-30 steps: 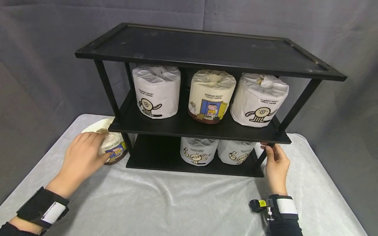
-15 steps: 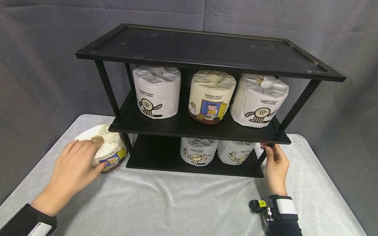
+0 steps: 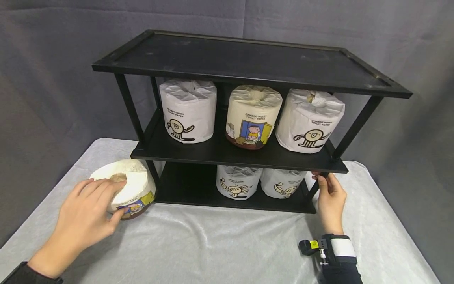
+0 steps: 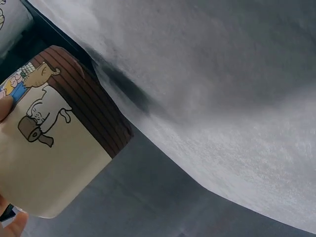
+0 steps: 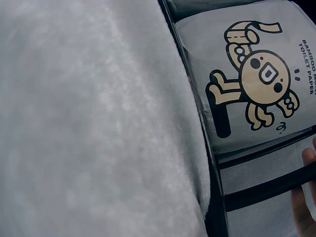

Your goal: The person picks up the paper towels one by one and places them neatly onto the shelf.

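Observation:
My left hand (image 3: 85, 207) grips a cream toilet paper roll (image 3: 136, 181) just left of the black shelf rack (image 3: 248, 59), thumb on its printed side and fingers over the top by the core hole. The left wrist view shows the held roll's brown-striped base (image 4: 94, 108) and a cat drawing, with a bit of thumb and fingertips. At the rack's right end, my right hand (image 3: 332, 203) holds the lower front post (image 3: 315, 188). That post shows as a dark bar (image 5: 271, 188) in the right wrist view, fingers either side of it.
On the middle shelf stand a white roll (image 3: 189, 112), a cream roll (image 3: 253, 118) and another white roll (image 3: 308, 122). Two white rolls stand on the bottom shelf (image 3: 188, 193), right of its middle. A pale cloth (image 3: 213, 244) covers the table; grey fabric hangs behind.
My left hand has drawn the cream roll toward me and slightly left, out from beside the rack, exposing more of its top. The right hand stays on the post, and the rack barely shifts.

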A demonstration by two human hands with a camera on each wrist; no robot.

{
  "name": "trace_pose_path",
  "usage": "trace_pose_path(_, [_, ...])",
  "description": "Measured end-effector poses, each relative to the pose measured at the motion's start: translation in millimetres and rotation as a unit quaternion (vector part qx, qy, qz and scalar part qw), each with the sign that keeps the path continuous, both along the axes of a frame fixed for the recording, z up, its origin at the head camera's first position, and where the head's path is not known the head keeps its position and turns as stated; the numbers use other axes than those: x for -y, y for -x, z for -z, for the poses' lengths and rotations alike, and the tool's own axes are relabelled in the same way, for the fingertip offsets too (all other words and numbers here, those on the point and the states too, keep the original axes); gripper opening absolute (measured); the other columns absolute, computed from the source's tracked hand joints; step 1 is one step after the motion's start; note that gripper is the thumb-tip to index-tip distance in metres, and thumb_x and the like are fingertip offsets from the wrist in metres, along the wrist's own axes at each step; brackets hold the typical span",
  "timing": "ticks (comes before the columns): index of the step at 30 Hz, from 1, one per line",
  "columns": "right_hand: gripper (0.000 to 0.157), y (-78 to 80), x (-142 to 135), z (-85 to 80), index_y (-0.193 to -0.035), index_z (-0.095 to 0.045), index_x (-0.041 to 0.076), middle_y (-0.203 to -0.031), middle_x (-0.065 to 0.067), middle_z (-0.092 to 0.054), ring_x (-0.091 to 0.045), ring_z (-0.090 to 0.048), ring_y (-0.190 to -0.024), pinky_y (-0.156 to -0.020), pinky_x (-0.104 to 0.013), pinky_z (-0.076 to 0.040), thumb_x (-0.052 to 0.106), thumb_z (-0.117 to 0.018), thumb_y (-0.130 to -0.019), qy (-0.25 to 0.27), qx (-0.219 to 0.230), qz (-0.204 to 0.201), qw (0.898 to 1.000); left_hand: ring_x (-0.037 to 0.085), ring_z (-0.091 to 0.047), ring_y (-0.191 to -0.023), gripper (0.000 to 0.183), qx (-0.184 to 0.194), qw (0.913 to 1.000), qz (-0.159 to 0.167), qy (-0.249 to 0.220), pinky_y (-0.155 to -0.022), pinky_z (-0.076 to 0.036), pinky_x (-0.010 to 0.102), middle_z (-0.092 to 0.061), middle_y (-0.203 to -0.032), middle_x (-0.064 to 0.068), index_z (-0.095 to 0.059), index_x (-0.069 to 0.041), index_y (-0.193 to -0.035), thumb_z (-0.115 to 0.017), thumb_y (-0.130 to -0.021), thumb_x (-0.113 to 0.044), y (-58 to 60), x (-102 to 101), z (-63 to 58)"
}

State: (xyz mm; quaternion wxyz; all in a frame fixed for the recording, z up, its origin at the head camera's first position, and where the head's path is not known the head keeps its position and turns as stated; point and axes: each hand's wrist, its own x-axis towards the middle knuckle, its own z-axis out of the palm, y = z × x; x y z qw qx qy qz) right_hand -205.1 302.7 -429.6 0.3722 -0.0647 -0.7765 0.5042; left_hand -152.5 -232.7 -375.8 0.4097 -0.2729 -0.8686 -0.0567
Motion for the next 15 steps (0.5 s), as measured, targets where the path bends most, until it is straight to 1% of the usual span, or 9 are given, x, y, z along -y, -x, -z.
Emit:
trace_pose_path(3, [0.025,1.8,1,0.8,-0.106,-0.066,0.001,-0.087,0.023,-0.064,-0.002,-0.063,-0.085,-0.083,-0.008,-0.045,0.018,-0.054,-0.093,0.003,0.003,-0.005,1.0,0.031,-0.06,-0.088,0.053,0.001,1.0,0.003,0.003,-0.086,-0.044,0.046,-0.072,-0.09,0.014,-0.065,-0.002,-0.103,-0.065,-0.054,-0.023,-2.9,0,1.2])
trace_pose_path(8, [0.025,1.6,-1,1.2,-0.108,-0.065,0.005,-0.089,0.022,-0.063,0.001,-0.062,-0.085,-0.083,-0.009,-0.044,0.021,-0.052,-0.095,-0.017,0.02,0.016,1.0,0.032,-0.06,-0.087,0.05,-0.012,0.9996,0.023,0.007,-0.085,-0.044,0.047,-0.071,-0.088,0.015,-0.066,-0.002,-0.104,-0.058,-0.059,-0.024,-5.8,-6,5.1])
trace_pose_path(10, [0.025,0.9,-1,0.6,-0.108,-0.065,0.005,-0.088,0.023,-0.063,0.001,-0.062,-0.084,-0.082,-0.009,-0.044,0.021,-0.052,-0.095,-0.019,0.023,0.017,0.999,0.031,-0.06,-0.087,0.051,-0.017,0.9993,0.032,0.01,-0.084,-0.045,0.048,-0.07,-0.088,0.016,-0.066,-0.002,-0.103,-0.057,-0.06,-0.025,-7.4,-9,6.3])
trace_pose_path(12, [0.025,0.3,0,0.1,-0.107,-0.066,0.003,-0.087,0.024,-0.063,0.002,-0.062,-0.084,-0.083,-0.009,-0.044,0.021,-0.053,-0.094,-0.013,0.019,0.013,1.0,0.03,-0.059,-0.089,0.051,-0.007,0.9992,0.03,0.023,-0.086,-0.044,0.048,-0.069,-0.089,0.016,-0.065,-0.003,-0.105,-0.056,-0.061,-0.027,-9.9,-12,6.9])
trace_pose_path(15, [0.026,0.3,1,-0.2,-0.105,-0.066,0.002,-0.086,0.026,-0.063,0.001,-0.062,-0.083,-0.083,-0.01,-0.044,0.021,-0.054,-0.094,-0.001,0.011,0.008,1.0,0.028,-0.059,-0.093,0.052,0.021,0.9984,0.027,0.045,-0.09,-0.042,0.048,-0.068,-0.093,0.014,-0.064,-0.004,-0.108,-0.058,-0.064,-0.029,-12.3,-15,7.1])
